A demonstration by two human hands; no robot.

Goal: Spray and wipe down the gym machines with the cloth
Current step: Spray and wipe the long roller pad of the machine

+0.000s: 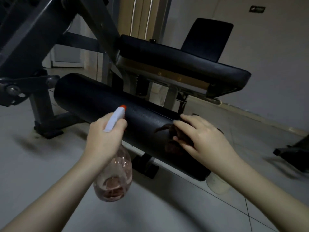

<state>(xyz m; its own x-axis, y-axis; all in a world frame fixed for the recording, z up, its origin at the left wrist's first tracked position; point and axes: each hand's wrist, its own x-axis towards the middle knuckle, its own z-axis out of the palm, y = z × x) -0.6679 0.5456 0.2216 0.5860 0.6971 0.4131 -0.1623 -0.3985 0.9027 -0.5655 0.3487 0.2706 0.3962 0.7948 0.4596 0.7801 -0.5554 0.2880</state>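
Roller (93, 97) dead centre, black and pebbly, slanting from upper left down to lower right. Lower end lost behind the right forearm (250, 190). On the near side, left hand (103, 136) curled tight round the neck of the bottle (115, 176), back of the hand to the camera. Fingertips hidden on the far side, so no telling about a finger on the trigger. White head (114, 120) with an orange tip aimed at the roller, either touching it or just short, honestly can't say. Clear pinkish body hanging below the hand, blurry, maybe a little liquid in the bottom.

Then the right hand (200, 136) lying on the cloth (172, 145), fingers straight and slightly spread, pressing it against the right half of the roller. Cloth dark reddish brown, nearly vanishing into the black, mostly covered by the hand. Just a stringy edge and a crumpled bit poking out left of the fingers.

Behind the roller, black seat (184, 59) with a backrest (207, 37) standing past it. Grey frame (33, 39) upper left, chopped off by the edge. Pale cables (148, 14) up top, running out of shot. White tub (215, 185) on the floor (33, 173) below the roller, partly behind the forearm, no idea about contents. Dark bit of kit (294, 156) at the right edge, cut off, unidentifiable. Tiny sign (257, 9) on the wall (275, 47), unreadable. Everything dim and a bit smeared.
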